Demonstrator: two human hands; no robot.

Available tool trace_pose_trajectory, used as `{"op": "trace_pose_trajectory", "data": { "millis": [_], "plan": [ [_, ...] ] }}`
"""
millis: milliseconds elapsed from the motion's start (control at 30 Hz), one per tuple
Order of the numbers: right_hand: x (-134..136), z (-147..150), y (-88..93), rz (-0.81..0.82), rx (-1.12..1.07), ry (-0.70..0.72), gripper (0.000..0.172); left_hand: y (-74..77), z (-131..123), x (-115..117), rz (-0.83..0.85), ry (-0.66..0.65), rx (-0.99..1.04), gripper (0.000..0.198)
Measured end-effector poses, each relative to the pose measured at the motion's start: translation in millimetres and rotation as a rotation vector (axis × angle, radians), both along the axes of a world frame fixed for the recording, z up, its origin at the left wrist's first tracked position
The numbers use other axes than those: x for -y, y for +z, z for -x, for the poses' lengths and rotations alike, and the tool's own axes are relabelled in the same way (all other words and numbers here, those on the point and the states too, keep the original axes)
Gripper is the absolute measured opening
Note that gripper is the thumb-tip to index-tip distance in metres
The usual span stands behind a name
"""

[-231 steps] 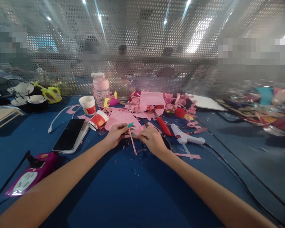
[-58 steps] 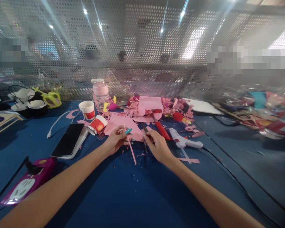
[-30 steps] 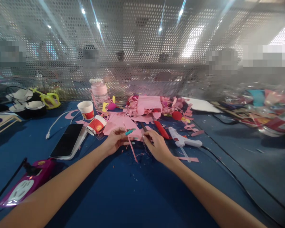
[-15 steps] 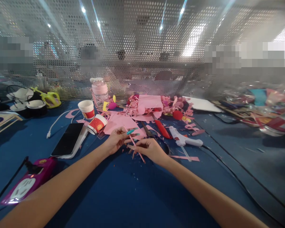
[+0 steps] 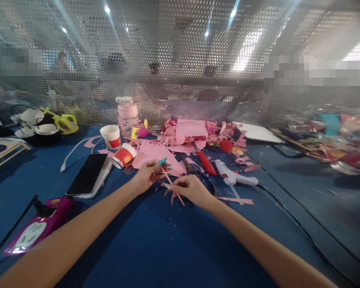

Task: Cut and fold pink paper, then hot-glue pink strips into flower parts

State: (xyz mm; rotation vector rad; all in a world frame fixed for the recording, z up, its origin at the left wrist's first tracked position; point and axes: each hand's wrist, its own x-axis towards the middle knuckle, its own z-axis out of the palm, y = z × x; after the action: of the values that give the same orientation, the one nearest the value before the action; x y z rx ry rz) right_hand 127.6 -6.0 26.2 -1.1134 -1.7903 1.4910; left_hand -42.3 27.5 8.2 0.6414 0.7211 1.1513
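Both hands meet over the blue table (image 5: pixel 168 248) on one thin pink paper strip (image 5: pixel 180 200). My left hand (image 5: pixel 145 178) pinches its upper end, with a teal-tipped nail raised. My right hand (image 5: pixel 192 190) pinches the strip lower down, and its free end pokes out toward me. The scissors (image 5: pixel 195 170) lie on the table just behind my right hand, untouched. A sheet of pink paper (image 5: pixel 156 154) lies behind the hands.
A phone (image 5: pixel 88 176) and two paper cups (image 5: pixel 123 155) sit to the left, a pink jar (image 5: pixel 127 114) behind them. A white glue gun (image 5: pixel 234 176), a red cutter (image 5: pixel 207 162) and pink scraps (image 5: pixel 198 134) lie right. A magenta power strip (image 5: pixel 36 230) is near left.
My right hand has let go of the scissors, which now lie on the table, and has taken hold of the pink strip below my left hand.
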Motion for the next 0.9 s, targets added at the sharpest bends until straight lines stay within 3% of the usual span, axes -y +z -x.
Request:
{"op": "trace_pose_trajectory", "data": {
  "millis": [433, 567, 733, 900],
  "plan": [
    [1.6, -0.6, 4.8, 0.023, -0.032, -0.015, 0.031, -3.3, 1.6, -0.8, -0.048, -0.044, 0.004, 0.008],
    [0.9, -0.6, 5.1, 0.031, -0.098, -0.053, 0.032, 1.9, -4.2, 5.1, -0.116, -0.175, -0.038, 0.031],
    [1.7, 1.2, 6.1, 0.062, -0.166, -0.101, 0.033, 2.5, -11.8, 12.3, -0.207, -0.270, -0.127, 0.022],
    [2.4, 4.1, -3.8, 0.034, -0.165, -0.199, 0.034, 0.0, -14.3, 16.1, -0.282, -0.305, -0.178, 0.018]
  ]
}}
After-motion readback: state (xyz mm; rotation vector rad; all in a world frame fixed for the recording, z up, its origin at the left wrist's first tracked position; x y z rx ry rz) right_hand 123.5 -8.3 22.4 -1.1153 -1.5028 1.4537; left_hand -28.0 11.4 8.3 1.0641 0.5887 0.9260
